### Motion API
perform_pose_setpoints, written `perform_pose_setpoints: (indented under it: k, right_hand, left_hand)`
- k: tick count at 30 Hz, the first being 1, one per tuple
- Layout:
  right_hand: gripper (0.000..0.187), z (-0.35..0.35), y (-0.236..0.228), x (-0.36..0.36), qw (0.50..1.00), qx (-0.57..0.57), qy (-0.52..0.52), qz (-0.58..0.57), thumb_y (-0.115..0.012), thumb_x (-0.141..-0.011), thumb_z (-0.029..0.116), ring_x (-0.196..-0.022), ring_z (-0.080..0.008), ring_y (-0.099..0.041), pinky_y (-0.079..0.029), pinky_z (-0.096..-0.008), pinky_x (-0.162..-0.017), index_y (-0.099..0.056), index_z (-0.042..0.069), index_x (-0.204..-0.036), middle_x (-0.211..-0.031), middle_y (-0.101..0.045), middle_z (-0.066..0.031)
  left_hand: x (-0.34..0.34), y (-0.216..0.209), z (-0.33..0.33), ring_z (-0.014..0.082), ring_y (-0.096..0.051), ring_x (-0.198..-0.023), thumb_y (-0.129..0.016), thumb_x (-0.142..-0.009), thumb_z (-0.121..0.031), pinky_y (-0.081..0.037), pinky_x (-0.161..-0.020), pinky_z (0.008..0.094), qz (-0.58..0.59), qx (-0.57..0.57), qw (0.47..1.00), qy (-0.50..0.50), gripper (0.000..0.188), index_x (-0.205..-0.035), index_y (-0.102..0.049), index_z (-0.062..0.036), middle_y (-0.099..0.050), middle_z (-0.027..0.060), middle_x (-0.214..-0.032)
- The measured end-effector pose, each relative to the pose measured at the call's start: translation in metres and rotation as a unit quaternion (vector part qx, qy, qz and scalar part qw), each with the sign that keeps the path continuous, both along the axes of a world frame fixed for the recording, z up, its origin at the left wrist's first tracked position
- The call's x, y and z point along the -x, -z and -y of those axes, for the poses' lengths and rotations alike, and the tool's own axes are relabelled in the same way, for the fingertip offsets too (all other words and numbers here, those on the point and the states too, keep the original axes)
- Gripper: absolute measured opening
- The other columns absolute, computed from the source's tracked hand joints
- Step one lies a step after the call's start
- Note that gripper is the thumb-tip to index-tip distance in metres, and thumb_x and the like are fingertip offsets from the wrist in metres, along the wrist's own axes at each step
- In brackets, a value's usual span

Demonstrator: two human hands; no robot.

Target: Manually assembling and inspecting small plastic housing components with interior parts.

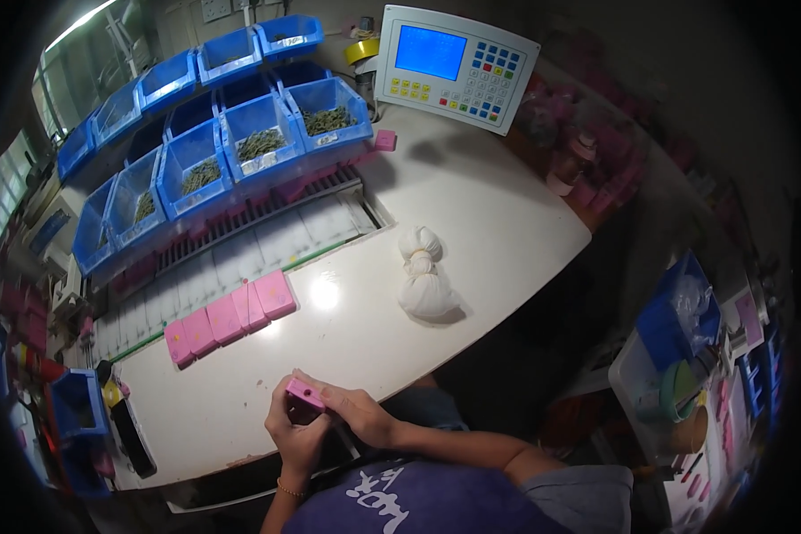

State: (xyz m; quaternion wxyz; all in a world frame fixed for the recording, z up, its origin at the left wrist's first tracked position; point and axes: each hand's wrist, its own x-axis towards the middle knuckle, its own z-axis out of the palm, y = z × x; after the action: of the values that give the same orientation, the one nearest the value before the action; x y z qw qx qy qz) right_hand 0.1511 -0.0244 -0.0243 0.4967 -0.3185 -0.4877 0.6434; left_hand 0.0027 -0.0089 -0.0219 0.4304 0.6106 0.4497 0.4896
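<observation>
Close to my body, at the front edge of the white table, both my hands are closed on a pink mould block (306, 392) with a dark round hole in its end. My left hand (292, 436) grips it from the left side and below. From the right, my right hand (365, 416) has its fingers against the block. A row of several similar pink mould blocks (227, 319) lies side by side on the table beyond my hands. Farther right rests a white cloth pouch (427, 289), tied round its middle.
Blue bins (267, 142) stand in tiers at the back left, several with small greenish pieces inside. Below them runs a slotted rack (258, 218). A white control panel (458, 67) with a blue screen is at the back. A lone pink block (385, 140) sits near it.
</observation>
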Motion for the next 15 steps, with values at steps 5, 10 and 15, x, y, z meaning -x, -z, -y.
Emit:
perform_pose_setpoints:
  k: [5, 10, 15]
  right_hand:
    - [0.058, -0.004, -0.026, -0.014, 0.992, -0.013, -0.004, 0.125, -0.045, -0.105, 0.036, -0.131, -0.0251, -0.047, -0.036, -0.0324, -0.110, -0.035, 0.002, -0.152, -0.144, -0.050, -0.0193]
    - [0.068, -0.015, -0.030, -0.018, 0.945, -0.139, 0.053, 0.291, -0.070, -0.092, 0.033, -0.108, -0.0173, -0.056, -0.044, -0.0306, -0.095, -0.043, 0.005, -0.148, -0.130, -0.058, -0.0127]
    - [0.057, -0.018, -0.024, -0.012, 0.992, -0.010, 0.042, 0.122, -0.072, -0.092, 0.013, -0.095, -0.0094, -0.059, -0.050, -0.0248, -0.083, -0.048, 0.006, -0.144, -0.115, -0.062, -0.0064]
  left_hand:
    - [0.015, -0.007, -0.007, 0.0165, -0.061, -0.106, -0.078, -0.075, -0.003, -0.049, -0.094, 0.0313, 0.054, 0.082, 0.993, 0.072, 0.066, -0.135, -0.050, 0.0060, -0.064, 0.0124, -0.116]
    - [0.018, -0.014, -0.017, 0.0216, -0.060, -0.116, -0.077, -0.078, -0.005, -0.047, -0.100, 0.0338, -0.018, 0.063, 0.983, 0.172, 0.078, -0.145, -0.040, 0.0066, -0.061, 0.0168, -0.128]
    - [0.019, -0.011, -0.014, 0.0275, -0.060, -0.095, -0.072, -0.078, -0.006, -0.049, -0.088, 0.0337, -0.131, -0.051, 0.978, 0.154, 0.078, -0.148, -0.037, 0.0037, -0.063, 0.0160, -0.107]
